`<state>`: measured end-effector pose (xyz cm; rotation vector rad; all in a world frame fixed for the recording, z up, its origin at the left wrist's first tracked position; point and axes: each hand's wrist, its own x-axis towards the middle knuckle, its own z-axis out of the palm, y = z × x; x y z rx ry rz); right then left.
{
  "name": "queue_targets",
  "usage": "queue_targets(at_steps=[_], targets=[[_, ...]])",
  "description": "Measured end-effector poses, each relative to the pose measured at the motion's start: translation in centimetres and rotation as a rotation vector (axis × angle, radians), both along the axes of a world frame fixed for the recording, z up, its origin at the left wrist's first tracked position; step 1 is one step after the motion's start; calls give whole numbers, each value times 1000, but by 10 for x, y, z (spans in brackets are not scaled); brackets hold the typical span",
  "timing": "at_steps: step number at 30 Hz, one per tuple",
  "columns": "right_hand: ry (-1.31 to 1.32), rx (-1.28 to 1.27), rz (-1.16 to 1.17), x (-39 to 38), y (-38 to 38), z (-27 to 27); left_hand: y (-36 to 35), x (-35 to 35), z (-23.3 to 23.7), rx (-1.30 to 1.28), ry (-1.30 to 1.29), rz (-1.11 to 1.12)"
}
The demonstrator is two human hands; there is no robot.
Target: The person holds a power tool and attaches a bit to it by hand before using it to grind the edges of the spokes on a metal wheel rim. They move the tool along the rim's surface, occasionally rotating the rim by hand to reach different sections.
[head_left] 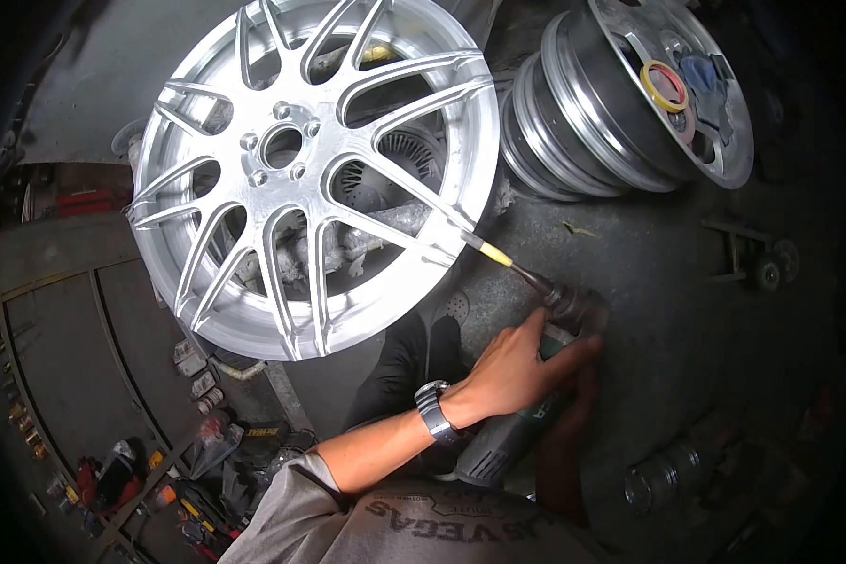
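Note:
A silver multi-spoke wheel rim [282,193] fills the upper middle of the head view, its face towards me. A green and dark grey die grinder [493,446] is held below and right of it, with a long shaft carrying a yellow band [493,254]. The shaft's tip reaches the rim's lower right edge; whether it touches cannot be told. My left hand [508,376], with a watch [435,412] on the wrist, grips the grinder's body. My right hand [578,362], partly in shadow, is closed around the same tool near its front.
More wheel rims [583,108] are stacked at the upper right, with yellow and red tape rolls [665,86] on top. A small wheeled dolly [766,268] stands at the right. Various tools [197,508] and small containers [202,383] lie at the lower left.

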<state>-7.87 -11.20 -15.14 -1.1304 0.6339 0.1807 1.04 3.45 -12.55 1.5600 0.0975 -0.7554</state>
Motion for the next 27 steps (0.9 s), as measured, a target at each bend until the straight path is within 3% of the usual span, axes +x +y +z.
queue_targets(at_steps=[6,10,13,16,25,27], targets=[[-14,-228,91,-6,-9,-9,-3,-11,2,72,-20,33],[83,-237,101,-8,-9,-4,-4,-14,6,96,31,27],[-4,-123,107,-8,-11,-5,-7,-14,1,106,26,36],[105,-228,147,-5,-13,-12,-9,-10,-4,108,9,52],[-29,-86,68,6,-11,-22,-6,9,6,174,43,-50],[-69,60,37,6,-7,-17,-6,7,6,202,73,-86]])
